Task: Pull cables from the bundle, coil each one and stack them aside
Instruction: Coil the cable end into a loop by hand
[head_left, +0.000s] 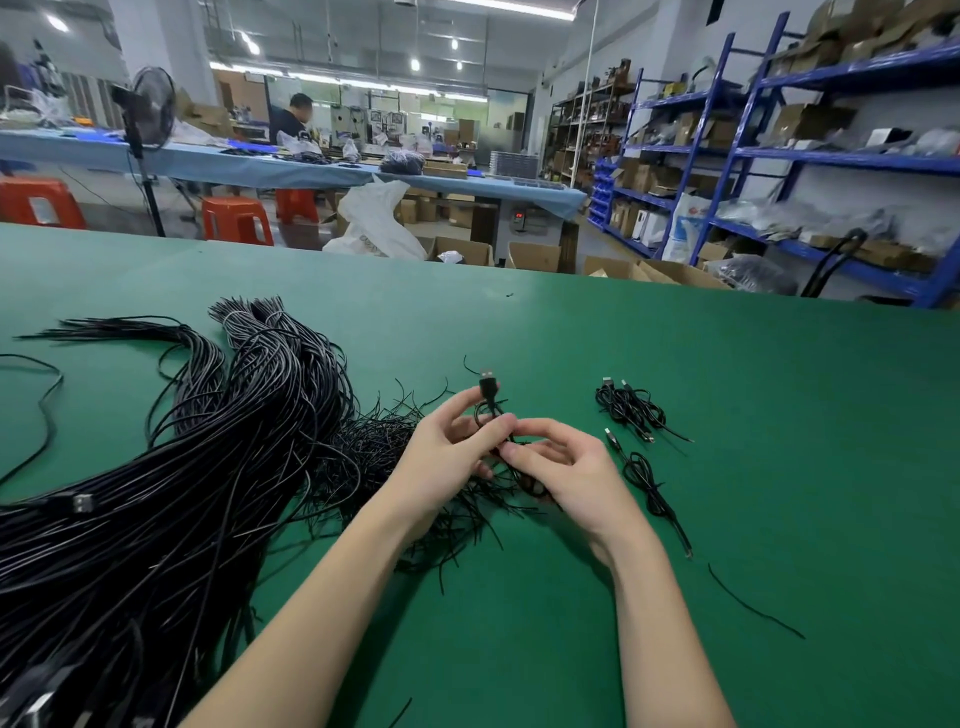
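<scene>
Both hands meet over the green table (675, 364), clamped on one black cable (491, 410). The left hand (447, 452) has its fingers curled round the cable's loops, thumb and forefinger pinching just below the USB plug (487, 382), which stands up out of the grip with its metal end pointing up and away from the person, the plug's long axis close to upright. The right hand (566, 467) comes in from the other side, fingers bent and fingertips (511, 453) touching the left hand's, pinching the thin strand where it crosses between them; the rest of the cable hangs in a small dark tangle under both palms, and how many turns it makes I cannot tell. Just to the right of the right hand lies a single coiled cable (647, 486), stretched long, its plug toward the far side and its tail trailing toward the near edge. Beyond that, farther from the person, sits a small stack of coiled cables (628, 408), plugs also pointing away. A loose strand (753, 605) lies nearer, to the right of the right forearm. To the left of the left hand sprawls the big bundle (182, 493) of black cables, its thin frayed ends (384, 447) reaching under the left wrist.
</scene>
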